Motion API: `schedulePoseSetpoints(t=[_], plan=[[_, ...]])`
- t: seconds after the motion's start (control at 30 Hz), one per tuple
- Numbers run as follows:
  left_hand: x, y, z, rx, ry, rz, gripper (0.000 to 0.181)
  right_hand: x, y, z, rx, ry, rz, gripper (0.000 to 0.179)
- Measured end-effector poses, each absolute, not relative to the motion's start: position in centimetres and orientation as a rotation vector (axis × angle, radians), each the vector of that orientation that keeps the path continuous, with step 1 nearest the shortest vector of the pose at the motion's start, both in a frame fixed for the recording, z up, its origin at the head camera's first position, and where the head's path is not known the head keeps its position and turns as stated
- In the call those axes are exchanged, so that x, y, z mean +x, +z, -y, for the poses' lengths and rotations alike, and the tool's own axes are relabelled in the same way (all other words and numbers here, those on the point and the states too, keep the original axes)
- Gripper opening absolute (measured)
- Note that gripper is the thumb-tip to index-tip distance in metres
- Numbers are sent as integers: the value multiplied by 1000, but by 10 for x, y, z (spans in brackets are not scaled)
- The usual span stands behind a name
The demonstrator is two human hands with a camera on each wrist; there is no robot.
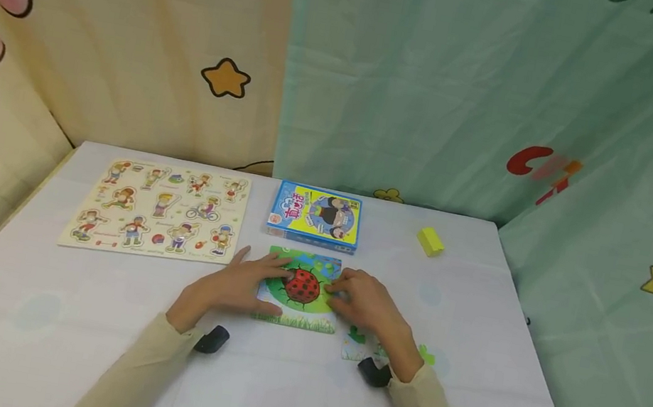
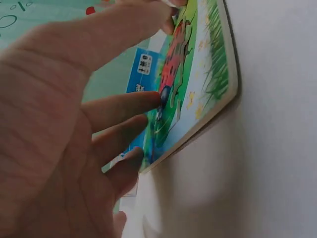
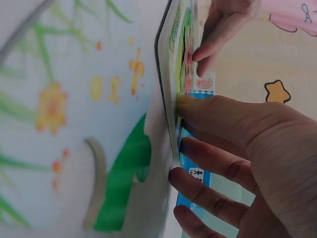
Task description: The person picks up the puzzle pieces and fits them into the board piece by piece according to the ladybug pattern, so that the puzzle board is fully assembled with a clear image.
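Note:
A ladybug puzzle board (image 1: 297,319) lies flat on the table, its red, black-spotted ladybug (image 1: 302,287) in a green field. My left hand (image 1: 242,283) reaches over its left side with fingers spread, fingertips on the picture and thumb along the lower edge. In the left wrist view, some picture pieces (image 2: 180,74) stand slightly proud of the board. My right hand (image 1: 368,302) is at the board's right edge, thumb and index fingertips close together against its face. I cannot tell whether they pinch a piece. Under the right wrist lies a second puzzle board (image 1: 350,352), partly covered.
Behind the ladybug board is a blue and yellow picture box (image 1: 315,216). A large wooden board of sports figures (image 1: 156,211) lies at the back left. At the back right sits a yellow block (image 1: 430,242). A small green piece (image 1: 426,354) lies beside the right wrist.

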State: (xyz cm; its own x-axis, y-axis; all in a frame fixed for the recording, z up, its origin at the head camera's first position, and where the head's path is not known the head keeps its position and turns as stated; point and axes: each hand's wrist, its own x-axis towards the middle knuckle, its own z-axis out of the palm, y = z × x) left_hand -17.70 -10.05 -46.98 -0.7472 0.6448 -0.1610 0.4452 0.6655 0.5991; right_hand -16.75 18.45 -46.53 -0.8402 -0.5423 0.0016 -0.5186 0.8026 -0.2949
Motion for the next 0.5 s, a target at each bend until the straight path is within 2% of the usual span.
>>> schedulePoseSetpoints(t=[0.2,0.33,0.5], plan=[[-178,-469,106,844,756,-2507,94,-173,-466,-185,-793,-496,-2900,24],[-180,-470,105,795,767,-2511,101,-175,-467,-190,-823,-547,-2848,26],[-179,-471,105,771,761,-2507,101,-170,-466,-202,-832,-636,-2738,32]])
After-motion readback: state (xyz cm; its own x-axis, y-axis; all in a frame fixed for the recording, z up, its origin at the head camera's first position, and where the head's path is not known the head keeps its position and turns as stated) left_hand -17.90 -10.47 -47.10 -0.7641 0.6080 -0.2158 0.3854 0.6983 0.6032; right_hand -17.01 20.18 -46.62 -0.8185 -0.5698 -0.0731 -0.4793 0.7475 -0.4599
